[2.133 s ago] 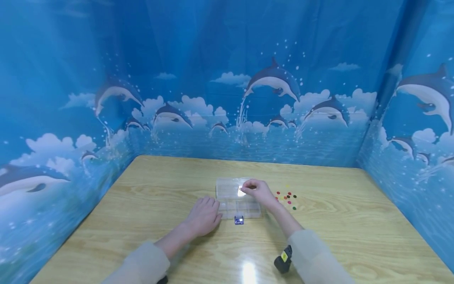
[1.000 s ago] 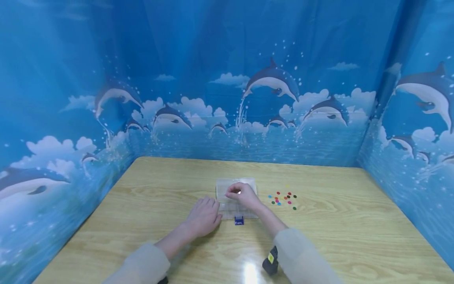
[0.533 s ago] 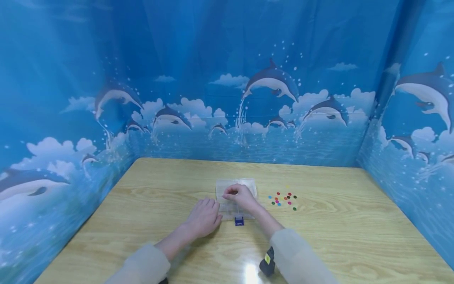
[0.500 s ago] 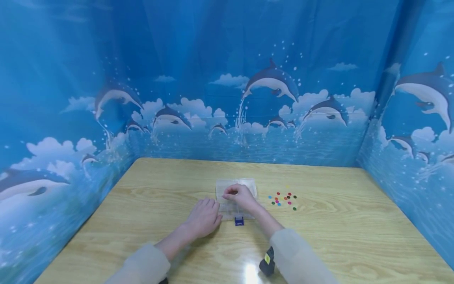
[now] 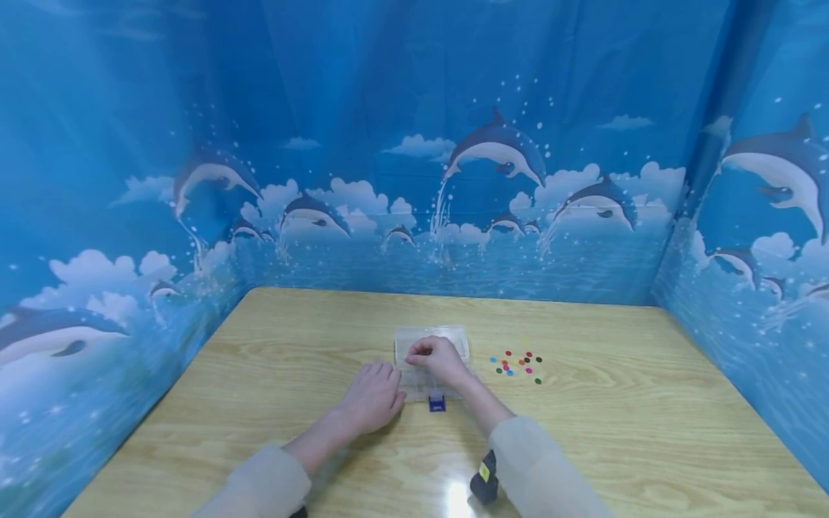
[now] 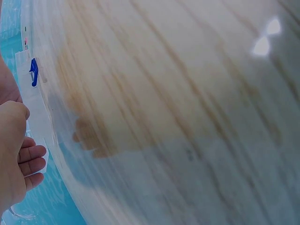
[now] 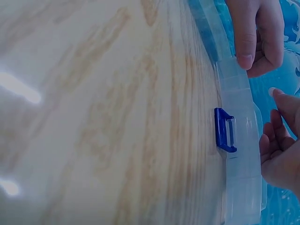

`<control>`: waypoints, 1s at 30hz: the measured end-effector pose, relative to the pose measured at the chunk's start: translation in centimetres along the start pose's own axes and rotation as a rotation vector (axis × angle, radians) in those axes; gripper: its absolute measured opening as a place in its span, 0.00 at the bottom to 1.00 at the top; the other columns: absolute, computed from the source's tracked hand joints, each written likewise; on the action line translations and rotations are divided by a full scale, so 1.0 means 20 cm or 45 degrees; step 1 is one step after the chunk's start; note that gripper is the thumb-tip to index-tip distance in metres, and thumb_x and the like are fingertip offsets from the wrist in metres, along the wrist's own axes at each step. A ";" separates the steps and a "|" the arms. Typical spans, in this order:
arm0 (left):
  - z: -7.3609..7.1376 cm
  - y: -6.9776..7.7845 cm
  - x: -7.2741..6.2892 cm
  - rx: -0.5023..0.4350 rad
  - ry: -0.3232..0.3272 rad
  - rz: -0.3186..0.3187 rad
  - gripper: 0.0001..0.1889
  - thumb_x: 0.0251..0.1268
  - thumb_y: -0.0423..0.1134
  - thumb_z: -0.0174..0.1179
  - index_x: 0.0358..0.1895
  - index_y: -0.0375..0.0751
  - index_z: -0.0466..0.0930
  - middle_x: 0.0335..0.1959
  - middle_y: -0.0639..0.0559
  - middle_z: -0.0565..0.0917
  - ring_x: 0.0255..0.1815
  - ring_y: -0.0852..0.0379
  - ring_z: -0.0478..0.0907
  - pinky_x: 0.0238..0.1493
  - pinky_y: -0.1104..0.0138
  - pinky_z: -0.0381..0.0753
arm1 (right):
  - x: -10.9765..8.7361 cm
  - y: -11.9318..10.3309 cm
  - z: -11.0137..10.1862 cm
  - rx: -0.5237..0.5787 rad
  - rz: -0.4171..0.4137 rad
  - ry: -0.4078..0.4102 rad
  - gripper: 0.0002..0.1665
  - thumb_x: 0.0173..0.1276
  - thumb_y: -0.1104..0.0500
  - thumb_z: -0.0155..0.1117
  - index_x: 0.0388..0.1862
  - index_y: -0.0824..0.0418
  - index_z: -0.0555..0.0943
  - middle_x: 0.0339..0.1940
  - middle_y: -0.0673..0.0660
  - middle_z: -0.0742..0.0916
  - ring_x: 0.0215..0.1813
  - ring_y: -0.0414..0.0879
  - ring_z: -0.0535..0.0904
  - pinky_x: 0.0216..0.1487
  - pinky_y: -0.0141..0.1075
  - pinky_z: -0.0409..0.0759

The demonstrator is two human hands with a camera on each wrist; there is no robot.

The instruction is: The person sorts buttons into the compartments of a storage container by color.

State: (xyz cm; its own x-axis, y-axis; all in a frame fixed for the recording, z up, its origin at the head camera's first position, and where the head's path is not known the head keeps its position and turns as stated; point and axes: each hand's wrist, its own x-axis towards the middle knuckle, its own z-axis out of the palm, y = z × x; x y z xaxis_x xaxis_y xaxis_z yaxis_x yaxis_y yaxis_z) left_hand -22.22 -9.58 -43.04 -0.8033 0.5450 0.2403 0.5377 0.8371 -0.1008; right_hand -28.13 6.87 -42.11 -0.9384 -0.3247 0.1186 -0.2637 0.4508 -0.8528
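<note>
A clear plastic box (image 5: 456, 333) lies with its lid open on the wooden table; a blue latch (image 5: 437, 404) shows on its front edge. The left hand (image 5: 374, 397) holds the box's left end, its thumb at the near corner, while the other fingers curl loosely in the left wrist view. The right hand (image 5: 442, 362) hovers over the box with thumb and index finger in a pinch. A pale spot (image 7: 272, 92) shows at a fingertip in the right wrist view, seemingly a small disc; its colour and kind are too small to tell. The box's inside is mostly hidden.
Several small coloured discs (image 5: 509, 373) lie scattered on the table (image 5: 615, 403) to the right of the box. Blue dolphin-printed curtains (image 5: 363, 180) stand around the table's back and sides. A black wrist camera (image 5: 484, 480) hangs under the right sleeve.
The right hand has moved left and slightly nearer across the box, then stayed almost still over the last half second. More discs show where its wrist was. The left hand has not moved.
</note>
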 end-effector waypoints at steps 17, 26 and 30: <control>0.00 0.00 0.00 -0.016 -0.002 -0.013 0.16 0.64 0.48 0.53 0.39 0.36 0.72 0.33 0.47 0.73 0.39 0.50 0.70 0.46 0.57 0.72 | 0.00 0.00 -0.02 0.030 0.047 0.083 0.06 0.58 0.64 0.66 0.34 0.64 0.82 0.31 0.52 0.84 0.37 0.43 0.78 0.42 0.35 0.77; 0.00 0.00 0.00 -0.030 -0.006 -0.009 0.15 0.64 0.48 0.53 0.38 0.37 0.73 0.33 0.47 0.73 0.38 0.51 0.70 0.45 0.58 0.72 | 0.00 0.04 -0.09 0.056 0.064 0.112 0.08 0.61 0.63 0.64 0.38 0.65 0.82 0.32 0.52 0.84 0.37 0.44 0.77 0.41 0.36 0.77; 0.00 0.00 0.00 -0.032 -0.014 -0.017 0.15 0.64 0.47 0.53 0.38 0.37 0.72 0.33 0.47 0.73 0.38 0.52 0.69 0.46 0.58 0.72 | -0.01 0.05 -0.12 0.095 0.077 0.133 0.06 0.61 0.63 0.64 0.36 0.65 0.82 0.32 0.52 0.83 0.36 0.44 0.76 0.39 0.35 0.76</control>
State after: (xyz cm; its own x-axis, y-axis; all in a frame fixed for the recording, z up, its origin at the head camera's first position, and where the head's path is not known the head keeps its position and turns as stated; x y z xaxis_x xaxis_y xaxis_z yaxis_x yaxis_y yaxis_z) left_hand -22.14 -9.61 -43.07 -0.8132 0.5341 0.2310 0.5328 0.8430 -0.0736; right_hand -28.76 9.45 -41.72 -0.9712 -0.2085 0.1150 -0.1923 0.4023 -0.8951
